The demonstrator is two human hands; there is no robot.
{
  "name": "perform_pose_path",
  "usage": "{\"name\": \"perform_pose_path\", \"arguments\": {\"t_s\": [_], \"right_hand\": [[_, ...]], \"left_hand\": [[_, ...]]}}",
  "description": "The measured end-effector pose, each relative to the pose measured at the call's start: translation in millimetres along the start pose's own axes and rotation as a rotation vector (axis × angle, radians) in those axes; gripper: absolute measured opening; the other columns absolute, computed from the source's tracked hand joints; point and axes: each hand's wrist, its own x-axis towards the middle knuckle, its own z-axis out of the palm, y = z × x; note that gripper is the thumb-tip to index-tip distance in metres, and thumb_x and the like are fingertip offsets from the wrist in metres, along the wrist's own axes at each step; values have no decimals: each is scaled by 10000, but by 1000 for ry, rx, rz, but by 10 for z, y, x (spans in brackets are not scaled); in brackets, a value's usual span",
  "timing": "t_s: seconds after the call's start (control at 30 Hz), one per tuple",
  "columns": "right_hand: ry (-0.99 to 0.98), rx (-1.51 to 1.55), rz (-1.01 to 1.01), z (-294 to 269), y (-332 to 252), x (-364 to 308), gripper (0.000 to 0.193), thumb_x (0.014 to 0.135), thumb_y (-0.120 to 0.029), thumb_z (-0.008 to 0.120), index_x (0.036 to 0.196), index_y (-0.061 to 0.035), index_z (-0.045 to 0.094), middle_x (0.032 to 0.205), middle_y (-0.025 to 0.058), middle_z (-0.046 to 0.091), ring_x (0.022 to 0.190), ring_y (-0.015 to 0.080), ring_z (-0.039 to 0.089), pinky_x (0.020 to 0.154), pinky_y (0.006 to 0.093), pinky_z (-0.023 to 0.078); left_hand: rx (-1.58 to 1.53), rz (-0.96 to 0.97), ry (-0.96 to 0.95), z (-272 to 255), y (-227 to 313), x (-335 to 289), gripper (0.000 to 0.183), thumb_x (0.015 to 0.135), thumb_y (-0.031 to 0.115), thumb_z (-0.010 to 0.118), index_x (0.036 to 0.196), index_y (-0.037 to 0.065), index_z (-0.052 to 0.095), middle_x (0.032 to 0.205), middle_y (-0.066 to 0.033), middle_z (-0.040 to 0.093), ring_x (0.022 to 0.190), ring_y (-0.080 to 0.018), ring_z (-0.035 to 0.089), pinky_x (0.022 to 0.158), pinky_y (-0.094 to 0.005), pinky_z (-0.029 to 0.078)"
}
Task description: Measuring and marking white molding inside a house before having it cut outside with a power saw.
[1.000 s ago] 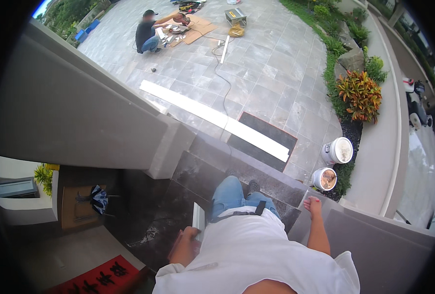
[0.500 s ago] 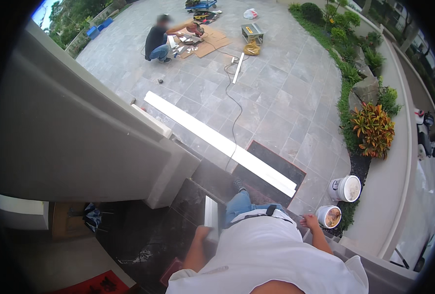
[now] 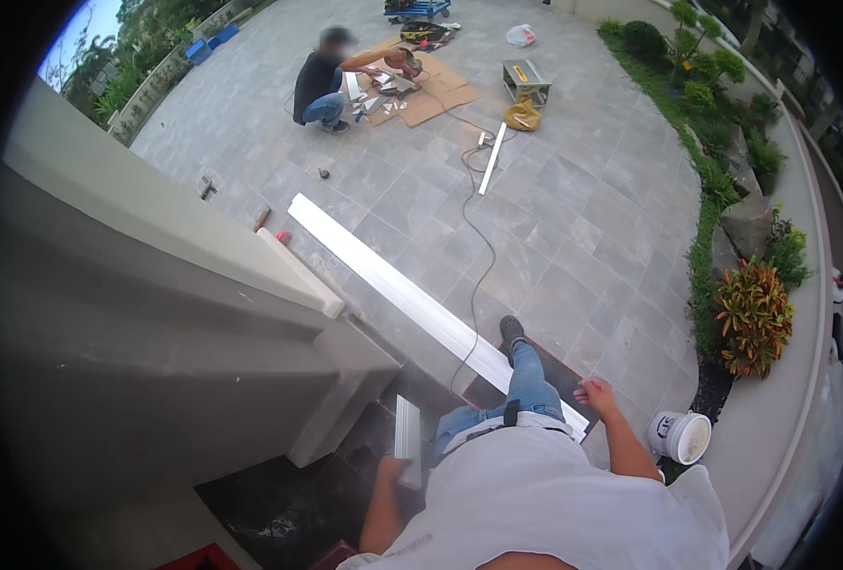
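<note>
My left hand (image 3: 393, 467) is closed round a short white length of grooved moulding (image 3: 407, 429), held low at my left side, its far end tilted upward. Out to my right, my right hand (image 3: 594, 392) hangs with loosely curled fingers apart and nothing visible in it. A long white moulding (image 3: 412, 296) lies diagonally over the paving ahead; my legs hide part of its near end. One dark shoe (image 3: 511, 329) is beyond the moulding, on the far side of it.
A co-worker (image 3: 322, 84) crouches by a cardboard sheet (image 3: 445, 87) with white offcuts, one hand at a power tool (image 3: 405, 63). A cable (image 3: 483, 271) crosses the paving. A bucket (image 3: 680, 436) stands right. A wall (image 3: 184, 332) rises left.
I have moved forward, one leg stepping across the long moulding. My right hand has swung forward and up in the view. The short moulding stays in my left hand.
</note>
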Motion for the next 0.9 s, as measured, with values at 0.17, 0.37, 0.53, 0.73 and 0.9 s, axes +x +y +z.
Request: {"name": "perform_pose_path", "arguments": {"t_s": [0.17, 0.37, 0.53, 0.73, 0.9], "right_hand": [[-277, -281, -18, 120, -122, 1251, 248, 871, -250, 580, 980, -30, 619, 786, 127, 676, 648, 185, 650, 609, 302, 546], [-198, -516, -7, -254, -181, 2772, 205, 835, -173, 573, 908, 16, 603, 736, 162, 653, 578, 219, 635, 498, 325, 521], [-38, -277, 167, -239, -1508, 3082, 209, 837, -164, 548, 934, 20, 573, 720, 181, 646, 564, 227, 630, 464, 309, 506], [80, -102, -58, 325, -2835, 3812, 212, 859, -180, 541, 948, 10, 573, 741, 149, 652, 612, 193, 632, 529, 284, 513], [19, -174, -10, 1063, -3114, 4039, 253, 872, -218, 552, 973, 13, 569, 733, 148, 650, 606, 197, 628, 532, 293, 515]], "left_hand": [[-312, -250, 48, 702, -669, 1168, 474, 715, 345, 736, 950, -62, 677, 956, -215, 680, 931, -284, 668, 795, -364, 493], [-340, 484, 170, 879, 134, 1406, 354, 727, 202, 728, 893, -104, 664, 878, -202, 683, 811, -273, 682, 678, -372, 497], [-437, -173, 182, -208, 1792, 1262, 399, 719, 240, 731, 907, -106, 664, 789, -204, 678, 741, -278, 681, 644, -387, 489], [-366, -129, 105, -557, 1723, 2129, 369, 748, 255, 710, 941, -58, 685, 846, -179, 695, 780, -261, 680, 680, -358, 498], [-97, 306, -30, -1012, 1691, 2901, 335, 771, 239, 686, 1044, 45, 688, 969, -141, 693, 824, -249, 675, 718, -352, 511]]}}
